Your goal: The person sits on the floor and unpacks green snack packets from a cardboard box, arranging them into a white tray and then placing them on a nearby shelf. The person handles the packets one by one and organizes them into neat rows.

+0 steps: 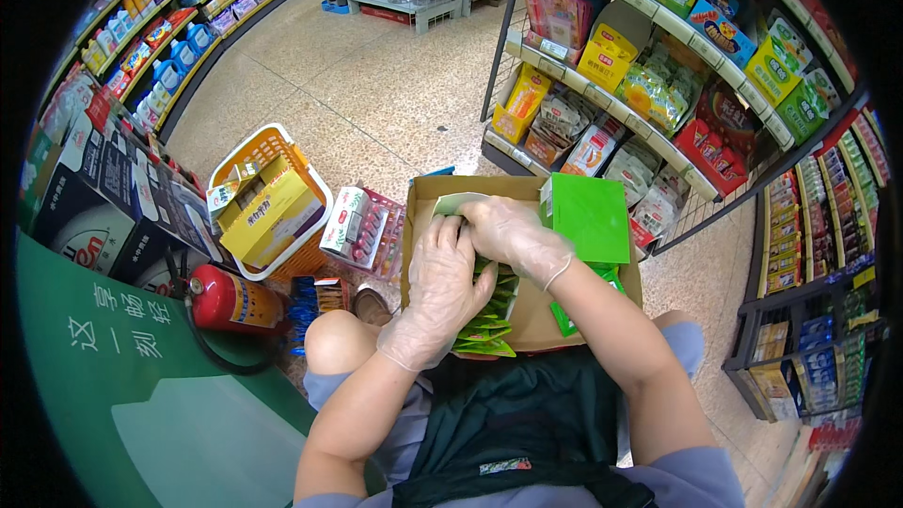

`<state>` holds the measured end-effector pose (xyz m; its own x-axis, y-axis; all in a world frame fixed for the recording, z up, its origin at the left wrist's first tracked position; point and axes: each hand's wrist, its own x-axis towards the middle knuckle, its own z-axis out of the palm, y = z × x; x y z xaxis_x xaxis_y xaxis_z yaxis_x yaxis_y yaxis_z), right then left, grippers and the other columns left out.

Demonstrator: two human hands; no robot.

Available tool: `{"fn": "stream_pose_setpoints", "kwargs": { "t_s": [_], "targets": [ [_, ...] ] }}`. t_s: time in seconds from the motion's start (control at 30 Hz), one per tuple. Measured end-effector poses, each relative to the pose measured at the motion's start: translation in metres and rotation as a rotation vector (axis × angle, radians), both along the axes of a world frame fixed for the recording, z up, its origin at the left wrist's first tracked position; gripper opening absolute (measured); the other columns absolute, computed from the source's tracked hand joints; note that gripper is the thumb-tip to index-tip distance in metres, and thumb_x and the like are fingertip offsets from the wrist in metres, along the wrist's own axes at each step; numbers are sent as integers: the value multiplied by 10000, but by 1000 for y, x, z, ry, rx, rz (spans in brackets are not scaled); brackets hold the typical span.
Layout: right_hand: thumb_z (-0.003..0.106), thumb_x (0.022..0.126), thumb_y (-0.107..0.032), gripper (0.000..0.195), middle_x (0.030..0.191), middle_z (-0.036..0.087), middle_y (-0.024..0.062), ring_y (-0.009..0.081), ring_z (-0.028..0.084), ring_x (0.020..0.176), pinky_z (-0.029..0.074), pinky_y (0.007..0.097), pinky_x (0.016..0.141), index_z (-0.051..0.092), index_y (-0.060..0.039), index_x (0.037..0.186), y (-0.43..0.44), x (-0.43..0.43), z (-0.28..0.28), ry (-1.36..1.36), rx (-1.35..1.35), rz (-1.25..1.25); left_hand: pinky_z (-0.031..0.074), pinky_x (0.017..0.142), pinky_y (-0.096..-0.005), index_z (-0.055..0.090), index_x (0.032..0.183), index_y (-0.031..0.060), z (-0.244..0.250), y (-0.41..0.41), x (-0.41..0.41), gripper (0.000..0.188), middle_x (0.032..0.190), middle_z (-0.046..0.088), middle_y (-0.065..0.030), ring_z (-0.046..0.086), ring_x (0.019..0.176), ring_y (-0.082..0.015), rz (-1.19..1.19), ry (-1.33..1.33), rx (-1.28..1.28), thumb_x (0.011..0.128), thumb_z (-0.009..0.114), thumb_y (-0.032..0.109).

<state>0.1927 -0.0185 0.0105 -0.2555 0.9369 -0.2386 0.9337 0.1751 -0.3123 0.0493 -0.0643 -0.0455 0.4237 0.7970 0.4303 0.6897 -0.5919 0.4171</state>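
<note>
Both hands wear clear plastic gloves over a shallow cardboard box (532, 310) at the person's knees. My left hand (441, 279) lies over a row of small green snack packets (487, 328), fingers pointing away. My right hand (508, 229) is beside its fingertips, at a pale card-like flap (451, 203) at the row's far end. Whether either hand grips a packet is hidden by the fingers. A bright green box (589, 215) stands in the right part of the cardboard box, with more green packets (564, 317) below it.
An orange basket (303, 250) holding a yellow carton (271, 208) is at left, near a red fire extinguisher (236, 300). Pink packs and a white box (353, 222) adjoin the cardboard box. A stocked snack rack (600, 92) rises at the right.
</note>
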Motion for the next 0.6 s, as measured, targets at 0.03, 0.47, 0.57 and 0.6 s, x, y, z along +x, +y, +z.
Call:
{"fn": "stream_pose_setpoints", "kwargs": {
  "t_s": [0.03,0.47,0.57,0.6],
  "targets": [
    [565,887,-143,358,1115,713,226,409,678,1057,549,493,907,695,-106,1218,-1,2,-1,65,40,-15,402,1101,-509,535,1334,-30,1,0,0,658,1345,505,-235,456,1294,-438,-5,-12,6,785,773,244],
    [505,1011,-604,917,1679,210,167,277,249,1536,207,415,1250,149,-15,1617,-126,17,-113,1683,111,-616,103,1265,-423,189,1630,52,-61,16,-66,804,1700,180,-125,134,1577,-266,-53,-1296,-957,1055,359,587],
    [411,1015,-674,941,1680,208,134,257,252,1529,232,407,1243,80,-50,1637,-125,-11,-103,1833,37,-637,134,1258,-400,146,1642,83,-60,3,-52,825,1692,198,-111,171,1560,-254,-93,-1247,-1079,1052,316,634],
    [397,1018,-676,929,1673,225,124,252,267,1520,247,405,1237,83,-62,1640,-121,-16,-95,1922,13,-578,159,1254,-385,138,1646,100,-53,-3,-44,832,1687,215,-103,198,1551,-245,-129,-1217,-1105,1048,309,652]
  ]
}}
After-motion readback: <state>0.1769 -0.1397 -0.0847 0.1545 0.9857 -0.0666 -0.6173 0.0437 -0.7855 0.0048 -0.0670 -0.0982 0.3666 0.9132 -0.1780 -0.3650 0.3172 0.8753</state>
